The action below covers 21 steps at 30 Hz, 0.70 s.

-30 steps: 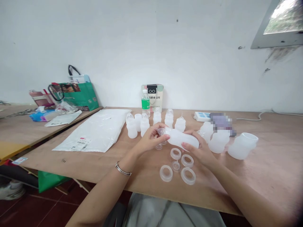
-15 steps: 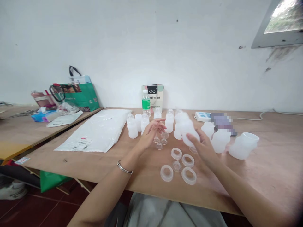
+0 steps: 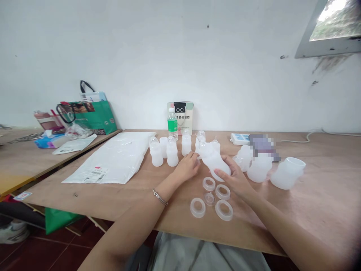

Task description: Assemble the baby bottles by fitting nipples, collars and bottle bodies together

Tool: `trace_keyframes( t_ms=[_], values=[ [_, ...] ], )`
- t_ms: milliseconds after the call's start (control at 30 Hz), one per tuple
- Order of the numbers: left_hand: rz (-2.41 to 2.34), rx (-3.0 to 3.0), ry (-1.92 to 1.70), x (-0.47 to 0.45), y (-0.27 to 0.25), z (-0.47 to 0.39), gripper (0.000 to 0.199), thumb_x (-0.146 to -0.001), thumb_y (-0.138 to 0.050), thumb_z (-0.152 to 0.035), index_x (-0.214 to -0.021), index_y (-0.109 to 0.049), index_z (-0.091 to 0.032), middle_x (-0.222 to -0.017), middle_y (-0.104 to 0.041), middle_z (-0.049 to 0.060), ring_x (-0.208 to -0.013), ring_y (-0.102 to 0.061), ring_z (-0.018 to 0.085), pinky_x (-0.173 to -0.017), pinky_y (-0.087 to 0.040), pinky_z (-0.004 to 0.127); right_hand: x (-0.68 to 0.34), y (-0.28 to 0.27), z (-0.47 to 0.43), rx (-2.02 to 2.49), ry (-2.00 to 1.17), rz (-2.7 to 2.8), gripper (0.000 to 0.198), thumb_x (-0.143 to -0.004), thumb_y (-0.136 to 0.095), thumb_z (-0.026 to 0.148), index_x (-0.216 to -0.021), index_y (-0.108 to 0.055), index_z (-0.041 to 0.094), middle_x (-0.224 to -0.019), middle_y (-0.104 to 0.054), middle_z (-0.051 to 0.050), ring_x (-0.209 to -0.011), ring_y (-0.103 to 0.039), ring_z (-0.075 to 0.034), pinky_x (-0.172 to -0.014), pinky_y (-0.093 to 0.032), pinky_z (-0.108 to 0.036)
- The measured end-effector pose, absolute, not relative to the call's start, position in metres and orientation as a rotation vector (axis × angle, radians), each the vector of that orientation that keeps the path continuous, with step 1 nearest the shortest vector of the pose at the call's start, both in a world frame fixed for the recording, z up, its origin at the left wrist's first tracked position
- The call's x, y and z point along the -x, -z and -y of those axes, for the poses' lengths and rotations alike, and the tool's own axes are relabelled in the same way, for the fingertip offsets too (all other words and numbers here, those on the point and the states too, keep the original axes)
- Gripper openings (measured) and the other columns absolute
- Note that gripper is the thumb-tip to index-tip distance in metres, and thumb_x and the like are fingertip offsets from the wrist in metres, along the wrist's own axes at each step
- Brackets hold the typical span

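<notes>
Suddenly, loose domes (image 3: 198,161) are being mostly hidden by the left hand (image 3: 189,166), grip unreadable.
Tilted bottle (image 3: 214,162) still being clasped by the right hand (image 3: 231,174).

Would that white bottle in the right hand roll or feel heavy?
The white bottle, tilted in the right hand, is probably light: it looks plastic. Its rounded sides suggest it could roll if laid down, and its smooth surface may be slightly slippery.
</notes>
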<state>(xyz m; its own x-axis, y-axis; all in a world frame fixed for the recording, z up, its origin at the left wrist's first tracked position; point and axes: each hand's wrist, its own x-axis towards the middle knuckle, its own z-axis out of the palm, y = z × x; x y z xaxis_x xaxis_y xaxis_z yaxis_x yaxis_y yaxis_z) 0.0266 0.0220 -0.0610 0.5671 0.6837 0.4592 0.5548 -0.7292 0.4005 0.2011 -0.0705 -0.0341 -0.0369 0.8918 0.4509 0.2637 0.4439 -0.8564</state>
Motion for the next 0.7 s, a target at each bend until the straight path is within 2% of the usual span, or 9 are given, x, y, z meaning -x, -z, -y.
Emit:
trace_keyframes(
  t_ms=[167,333,500,600,700],
  values=[
    [-1.014,-2.523,-1.150,-0.025,0.049,-0.010,0.026,-0.084,-0.047,-0.015,-0.110,-0.052,-0.017,-0.110,-0.056,0.010,-0.107,-0.053,0.024,-0.095,-0.045,0.043,-0.202,0.033,0.071,1.049,-0.638,1.545,0.027,-0.076,-0.064,0.042,-0.094,-0.055,0.023,-0.088,-0.060,-0.002,-0.078,-0.059,-0.019,-0.068,-0.050,-0.032],
    [-0.848,-2.076,-1.968,-0.016,0.018,0.014,0.022,-0.089,-0.052,-0.026,-0.110,-0.050,-0.021,-0.108,-0.055,0.007,-0.104,-0.054,0.019,-0.094,-0.046,0.038,-0.205,0.041,0.069,0.953,-0.716,1.486,0.040,-0.074,-0.066,0.041,-0.102,-0.043,0.025,-0.092,-0.061,-0.003,-0.083,-0.061,-0.021,-0.069,-0.052,-0.035],
    [-0.512,-1.715,-2.411,-0.009,-0.008,0.032,0.020,-0.090,-0.053,-0.025,-0.109,-0.049,-0.023,-0.109,-0.052,0.005,-0.107,-0.054,0.015,-0.095,-0.047,0.036,-0.202,0.045,0.072,0.925,-0.542,1.667,0.043,-0.074,-0.066,0.029,-0.107,-0.039,0.024,-0.097,-0.058,-0.004,-0.087,-0.060,-0.021,-0.073,-0.050,-0.035],
    [-0.272,-1.822,-2.440,-0.012,-0.008,0.035,0.019,-0.089,-0.052,-0.024,-0.108,-0.050,-0.022,-0.105,-0.053,0.005,-0.103,-0.055,0.017,-0.090,-0.051,0.037,-0.201,0.044,0.073,0.950,-0.390,1.783,0.041,-0.073,-0.065,0.025,-0.106,-0.042,0.023,-0.097,-0.057,-0.004,-0.088,-0.058,-0.021,-0.074,-0.049,-0.034],
    [-0.150,-2.115,-2.193,-0.015,0.000,0.036,0.023,-0.088,-0.052,-0.022,-0.111,-0.051,-0.023,-0.107,-0.055,0.007,-0.101,-0.058,0.019,-0.083,-0.055,0.038,-0.201,0.044,0.074,0.978,-0.334,1.841,0.041,-0.072,-0.065,0.024,-0.107,-0.043,0.024,-0.098,-0.057,-0.004,-0.088,-0.058,-0.022,-0.074,-0.049,-0.033]
  ],
)
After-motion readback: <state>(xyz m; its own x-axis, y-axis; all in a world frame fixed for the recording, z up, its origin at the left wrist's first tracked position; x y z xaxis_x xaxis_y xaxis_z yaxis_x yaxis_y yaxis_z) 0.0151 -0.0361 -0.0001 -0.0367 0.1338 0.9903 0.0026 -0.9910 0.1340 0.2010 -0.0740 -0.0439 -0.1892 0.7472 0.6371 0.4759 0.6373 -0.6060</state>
